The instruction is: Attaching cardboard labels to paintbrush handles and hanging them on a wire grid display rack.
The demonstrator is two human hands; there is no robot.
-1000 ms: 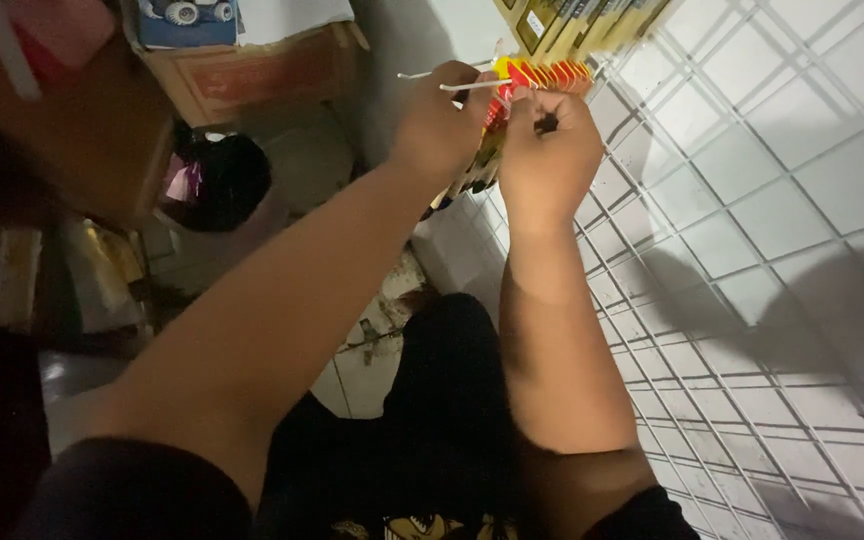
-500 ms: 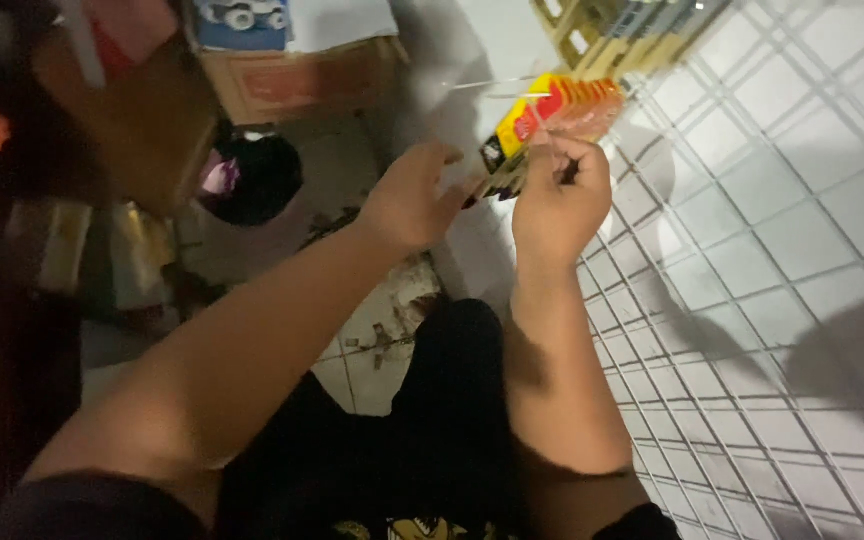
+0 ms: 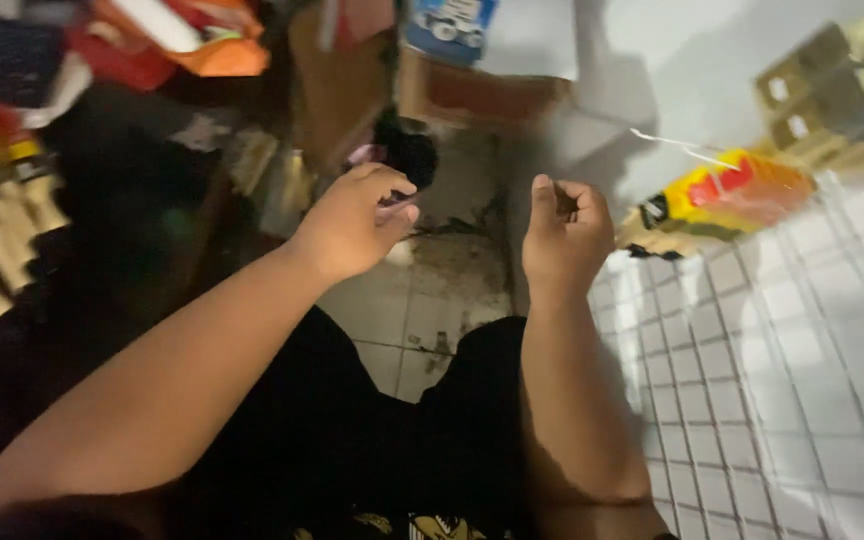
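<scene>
Both forearms are bare from elbow to wrist, with no sleeves, watch or rings showing on the left hand (image 3: 352, 225) or the right hand (image 3: 564, 235). Below them the person wears plain black cloth shorts (image 3: 352, 440), and a black garment with a yellow printed pattern (image 3: 422, 525) shows at the bottom edge.

This looks like a cramped stockroom or back corner of a small shop. A white wire grid panel (image 3: 792, 380) fills the right side, and a yellow and red packet (image 3: 722, 195) hangs at its upper edge. Just above that packet sit stacked tan boxes (image 3: 812, 90). Left of the panel lies a grimy tiled floor (image 3: 432, 300), and beyond it stand cardboard cartons (image 3: 482, 90) and heaped bright packaged goods (image 3: 152, 40).
</scene>
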